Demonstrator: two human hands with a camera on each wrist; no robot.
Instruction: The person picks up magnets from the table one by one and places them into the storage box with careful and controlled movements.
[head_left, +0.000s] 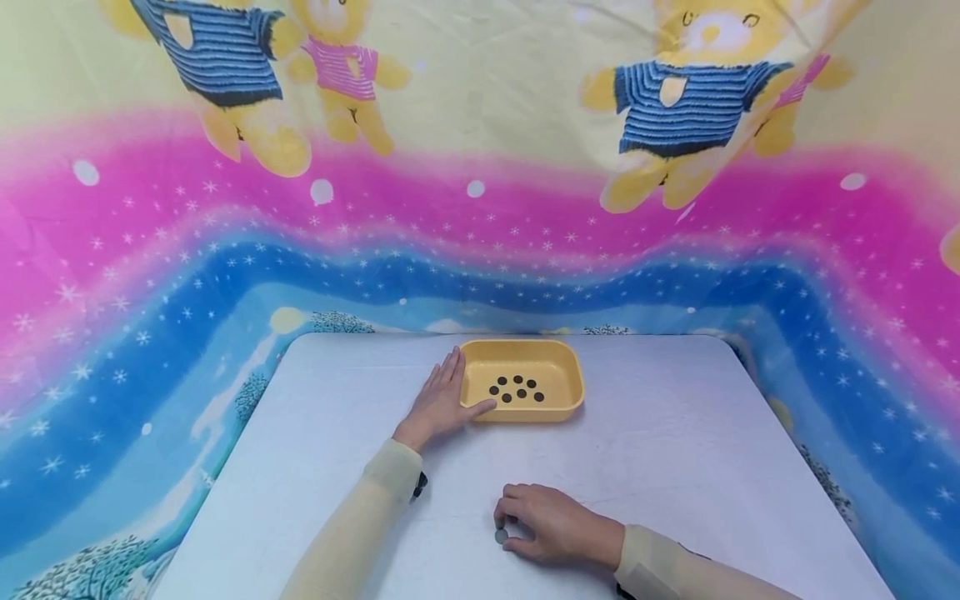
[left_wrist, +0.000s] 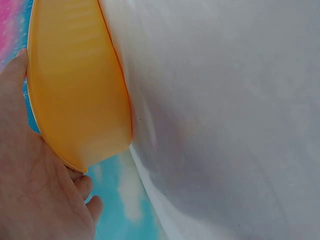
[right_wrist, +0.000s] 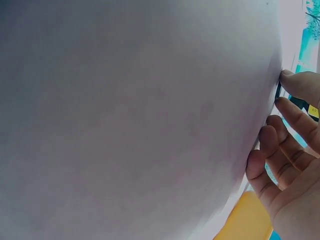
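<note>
Toward the back of the table stands a yellow tray [head_left: 577,367], with several small dark discs [head_left: 522,393] lying flat in it. My left hand [head_left: 442,404] rests against its left end, fingers stretched along the side and thumb on the front rim. The left wrist view shows the tray's outer wall [left_wrist: 85,90] beside that hand. Closer to me, my right hand [head_left: 551,523] pinches one grey disc [head_left: 502,536] on edge at the tabletop, between thumb and index finger. From the right wrist, this disc is a thin dark edge [right_wrist: 278,91]; the other fingers are bent beside it.
A white-covered table [head_left: 660,433] carries everything. Behind it and at both sides hangs a patterned cloth [head_left: 480,225] with bears and snowflakes. Open tabletop lies between the tray and my right hand.
</note>
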